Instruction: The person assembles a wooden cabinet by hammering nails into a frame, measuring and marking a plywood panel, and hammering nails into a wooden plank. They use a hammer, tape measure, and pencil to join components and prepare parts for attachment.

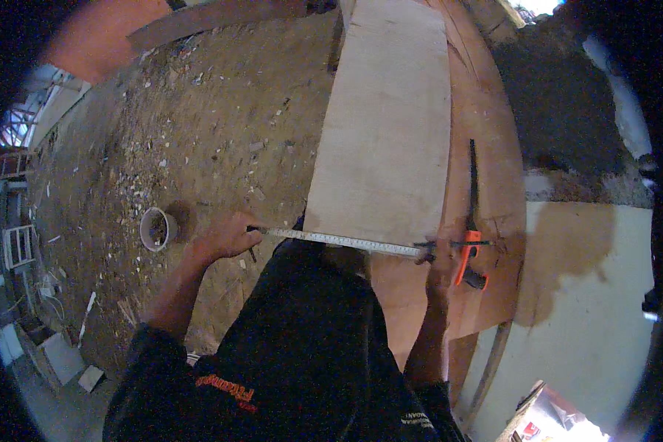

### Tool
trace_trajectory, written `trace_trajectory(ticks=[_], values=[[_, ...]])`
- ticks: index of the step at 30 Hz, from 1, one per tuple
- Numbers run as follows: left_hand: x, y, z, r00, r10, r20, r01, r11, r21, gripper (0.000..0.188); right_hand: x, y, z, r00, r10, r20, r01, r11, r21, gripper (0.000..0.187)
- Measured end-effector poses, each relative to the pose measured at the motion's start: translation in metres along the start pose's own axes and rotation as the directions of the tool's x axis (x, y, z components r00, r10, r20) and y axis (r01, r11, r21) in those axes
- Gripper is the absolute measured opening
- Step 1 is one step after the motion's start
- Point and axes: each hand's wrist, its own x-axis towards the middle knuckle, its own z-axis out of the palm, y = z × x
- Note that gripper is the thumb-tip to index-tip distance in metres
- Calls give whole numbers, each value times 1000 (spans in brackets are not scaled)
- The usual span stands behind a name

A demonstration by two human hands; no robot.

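Left hand point(230, 237) and right hand point(440, 261) are gripping, fingers point(246, 240) closed, a likely light, bendy measuring tape point(346, 241) mid-frame, best held near its ends.

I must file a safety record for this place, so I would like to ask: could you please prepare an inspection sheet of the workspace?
Surface: pale board lying over a larger brown sheet.
Things in use: measuring tape stretched across the board's near end; orange-and-black clamp beside the right hand.
Clutter: pale chips scattered over brown ground; whitish round container among them.
Hands: left hand holds one end of the tape, right hand the other.
Cables: thin pale strands at far left, too unclear to call cables.
Surroundings: pale surface with a brown patch at right.
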Motion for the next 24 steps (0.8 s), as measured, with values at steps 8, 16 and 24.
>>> trace_trajectory(ticks=[8, 16, 24], values=[[-5, 7, -4, 990, 91, -106, -86, 995, 53, 36, 30, 19, 20, 923, 364, -129, -342, 925, 165, 16], [0, 8, -7, 996, 45, -72, -38, 994, 102, 36, 26, 62, 18, 896, 348, -278, -275, 923, 270, 22], [3, -2, 1, 994, 71, -84, -65, 995, 73, 35, -6, 2, 59, 951, 101, 294, -40, 977, -208, 17]])
